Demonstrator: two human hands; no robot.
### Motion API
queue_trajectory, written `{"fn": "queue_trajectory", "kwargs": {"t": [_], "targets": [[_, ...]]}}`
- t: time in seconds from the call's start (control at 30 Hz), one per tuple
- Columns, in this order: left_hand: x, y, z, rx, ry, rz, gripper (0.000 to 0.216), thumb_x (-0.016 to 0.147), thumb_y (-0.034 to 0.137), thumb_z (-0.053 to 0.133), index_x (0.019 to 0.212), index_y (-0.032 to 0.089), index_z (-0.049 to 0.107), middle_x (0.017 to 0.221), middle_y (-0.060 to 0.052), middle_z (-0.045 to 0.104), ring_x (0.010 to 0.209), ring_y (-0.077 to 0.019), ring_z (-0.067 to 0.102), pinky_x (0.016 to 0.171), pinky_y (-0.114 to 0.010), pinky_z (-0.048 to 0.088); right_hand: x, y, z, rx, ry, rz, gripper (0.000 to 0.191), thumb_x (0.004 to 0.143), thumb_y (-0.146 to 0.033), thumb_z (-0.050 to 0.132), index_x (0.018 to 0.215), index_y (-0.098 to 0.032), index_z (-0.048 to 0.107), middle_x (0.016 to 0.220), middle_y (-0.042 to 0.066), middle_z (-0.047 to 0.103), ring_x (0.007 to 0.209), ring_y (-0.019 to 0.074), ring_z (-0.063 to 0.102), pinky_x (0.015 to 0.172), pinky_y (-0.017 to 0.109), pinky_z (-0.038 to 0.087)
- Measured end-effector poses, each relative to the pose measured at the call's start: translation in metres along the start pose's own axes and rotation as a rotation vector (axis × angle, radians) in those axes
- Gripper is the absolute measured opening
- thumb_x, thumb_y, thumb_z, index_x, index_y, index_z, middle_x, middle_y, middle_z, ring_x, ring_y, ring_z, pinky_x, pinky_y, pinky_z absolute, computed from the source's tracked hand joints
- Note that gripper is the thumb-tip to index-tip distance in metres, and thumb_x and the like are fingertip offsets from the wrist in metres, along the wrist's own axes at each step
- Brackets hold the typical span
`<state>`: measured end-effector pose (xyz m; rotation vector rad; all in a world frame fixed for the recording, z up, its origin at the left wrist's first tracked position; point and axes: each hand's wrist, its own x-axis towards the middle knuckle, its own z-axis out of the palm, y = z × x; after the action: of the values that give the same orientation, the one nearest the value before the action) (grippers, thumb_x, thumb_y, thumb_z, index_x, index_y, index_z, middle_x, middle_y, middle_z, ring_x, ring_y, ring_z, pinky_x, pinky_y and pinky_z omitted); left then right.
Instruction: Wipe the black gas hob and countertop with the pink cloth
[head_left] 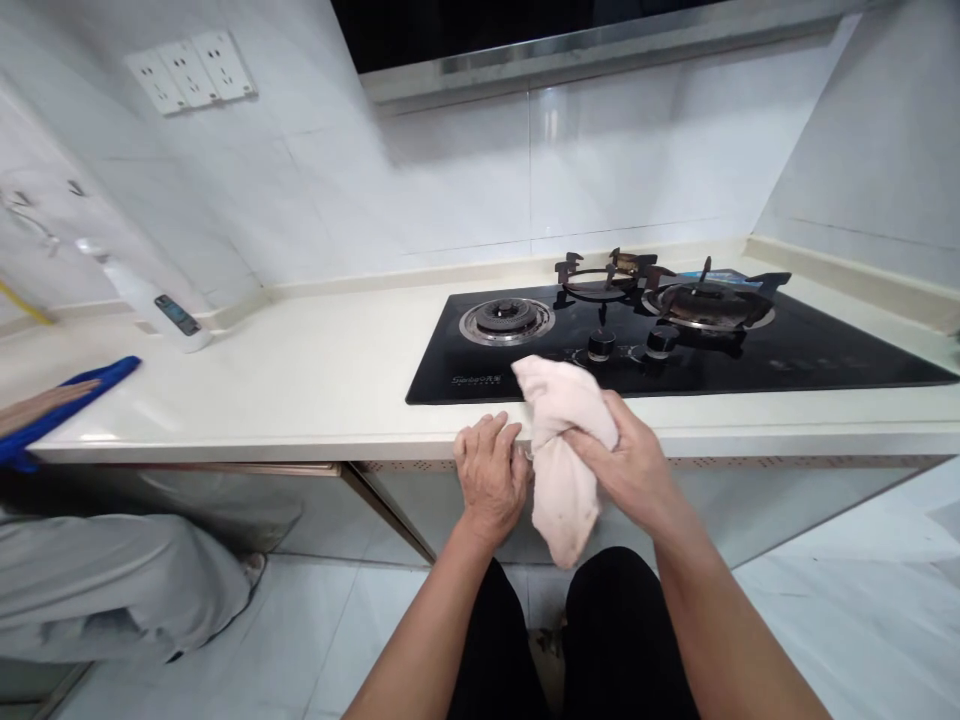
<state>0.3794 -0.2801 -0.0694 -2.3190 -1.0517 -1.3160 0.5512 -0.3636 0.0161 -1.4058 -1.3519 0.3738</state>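
My right hand (626,455) is closed around a pale pink cloth (562,440), which hangs down in front of the counter edge and pokes up over the black glass gas hob (787,360). My left hand (489,470) rests on the front edge of the cream countertop (300,380), its fingers curled over the lip, just left of the cloth. The hob's left burner (507,320) is bare. A loose pan support (600,272) and the right burner's grate (709,300) stand at the hob's back right. Two knobs (630,345) sit in the middle.
At the far left another person's hand (45,400) presses a blue cloth (75,395) on the counter, a grey sleeve below it. A white spray bottle (161,305) lies against the tiled wall. Wall sockets (191,70) sit high up. A range hood (600,40) hangs above.
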Motion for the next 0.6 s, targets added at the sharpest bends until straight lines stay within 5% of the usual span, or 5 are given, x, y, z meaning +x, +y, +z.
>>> {"fn": "queue_trajectory", "kwargs": {"t": [0.1,0.23,0.37,0.5,0.6], "targets": [[0.000,0.002,-0.002,-0.001,-0.010,-0.013,0.025,0.099,0.018,0.053,0.121,0.021,0.065,0.132,-0.011,0.071,0.129,-0.0294,0.060,0.113,-0.049,0.034,0.010,0.008,-0.019,-0.019,0.040,0.051,0.038,0.089,-0.053,0.062,0.114,-0.025,0.064,0.103,0.003,0.072,0.091,0.0236,0.065,0.079,0.036,0.053],[-0.002,-0.001,-0.005,-0.016,-0.051,0.029,0.030,0.097,0.016,0.056,0.126,0.021,0.063,0.134,-0.011,0.069,0.131,-0.0299,0.059,0.113,-0.049,0.034,0.032,0.052,-0.051,-0.234,-0.026,0.073,0.050,0.091,-0.059,0.049,0.123,-0.023,0.062,0.118,0.010,0.071,0.105,0.0306,0.065,0.090,0.046,0.053],[0.001,0.001,-0.012,-0.091,-0.061,-0.020,0.028,0.097,0.016,0.057,0.124,0.023,0.063,0.132,-0.010,0.070,0.129,-0.0290,0.059,0.110,-0.049,0.037,0.049,0.088,-0.080,-0.461,-0.039,0.075,0.045,0.088,-0.063,0.046,0.100,-0.024,0.066,0.107,0.016,0.068,0.103,0.0387,0.061,0.087,0.055,0.050],[0.020,0.021,-0.026,-0.278,-0.021,-0.194,0.027,0.101,0.024,0.053,0.127,0.023,0.060,0.126,-0.009,0.069,0.122,-0.0251,0.061,0.108,-0.047,0.042,0.059,0.100,-0.089,-0.784,-0.092,-0.017,0.048,0.093,-0.063,0.037,0.088,-0.025,0.066,0.106,0.019,0.062,0.101,0.0401,0.054,0.080,0.054,0.045],[0.043,0.051,-0.029,-0.365,-0.060,-0.136,0.032,0.102,0.030,0.052,0.133,0.022,0.058,0.137,-0.013,0.062,0.132,-0.0256,0.055,0.112,-0.046,0.042,0.065,0.104,-0.085,-0.914,-0.122,-0.052,0.048,0.098,-0.055,0.034,0.096,-0.023,0.069,0.109,0.018,0.061,0.099,0.0366,0.052,0.077,0.049,0.043]]}}
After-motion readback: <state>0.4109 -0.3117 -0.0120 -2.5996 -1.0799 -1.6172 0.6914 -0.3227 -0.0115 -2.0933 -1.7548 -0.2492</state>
